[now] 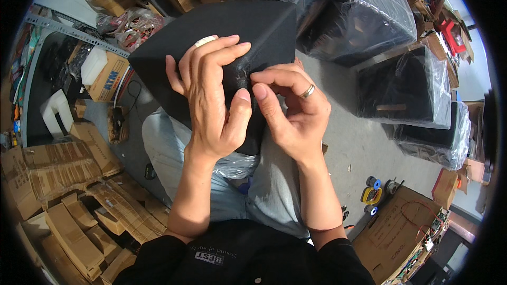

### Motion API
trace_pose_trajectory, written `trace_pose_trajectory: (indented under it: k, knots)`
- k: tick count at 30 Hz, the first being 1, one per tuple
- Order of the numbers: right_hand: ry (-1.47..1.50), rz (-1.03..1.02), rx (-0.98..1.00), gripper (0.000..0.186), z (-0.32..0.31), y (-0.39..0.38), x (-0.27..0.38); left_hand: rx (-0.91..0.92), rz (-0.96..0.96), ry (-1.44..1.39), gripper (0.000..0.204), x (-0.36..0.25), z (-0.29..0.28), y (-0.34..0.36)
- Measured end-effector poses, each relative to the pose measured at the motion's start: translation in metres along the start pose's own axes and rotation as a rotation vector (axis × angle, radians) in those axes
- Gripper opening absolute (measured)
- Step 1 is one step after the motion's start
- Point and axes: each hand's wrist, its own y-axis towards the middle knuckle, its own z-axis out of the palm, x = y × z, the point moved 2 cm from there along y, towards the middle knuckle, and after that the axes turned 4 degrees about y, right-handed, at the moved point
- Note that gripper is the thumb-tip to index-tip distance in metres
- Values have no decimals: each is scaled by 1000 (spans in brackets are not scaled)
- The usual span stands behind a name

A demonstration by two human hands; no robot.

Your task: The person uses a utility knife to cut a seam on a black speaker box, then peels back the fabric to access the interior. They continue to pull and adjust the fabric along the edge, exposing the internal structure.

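Observation:
A large black box (222,21) with a matte surface rests tilted on my lap, one corner toward me. My left hand (211,89) lies over its top, fingers spread, the thumb beside the near edge. A small pale band or strip (206,41) shows at one of its fingers; I cannot tell which it is. At the box's edge my right hand (296,100), with a ring on one finger, brings thumb and forefinger together in a pinch. Whatever sits between those fingertips is too small to make out. A shiny, rough-looking patch lies on the box between both hands.
Several black boxes in clear plastic (354,16) stand ahead and to the right. Flattened cardboard (63,169) is piled at the left, below a metal shelf (74,34). Small spools (372,195) lie on the grey floor beside a cardboard box (396,232) at the right.

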Motion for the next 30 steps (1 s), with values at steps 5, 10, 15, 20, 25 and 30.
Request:
trace_pose_trajectory:
  k: [5, 10, 15, 20, 25, 30]
  knots:
    - [-426, -319, 50, 17, -3, 6, 20, 75, 32, 57, 56, 0, -6, 1]
    - [-475, -316, 51, 17, 0, 9, 24, 120, 23, 74, 57, 0, -9, 0]
    - [-558, -320, 66, 19, 0, 12, 29, 157, -2, 58, 57, -3, -12, 1]
    - [-687, -334, 79, 22, 5, 13, 34, 178, -2, 45, 57, -1, -16, -1]
    - [-741, -312, 79, 23, 9, 14, 38, 179, 27, -8, 57, 2, -16, -2]
    - [-710, -281, 92, 26, 9, 18, 35, 265, 50, 8, 60, 6, -25, -2]
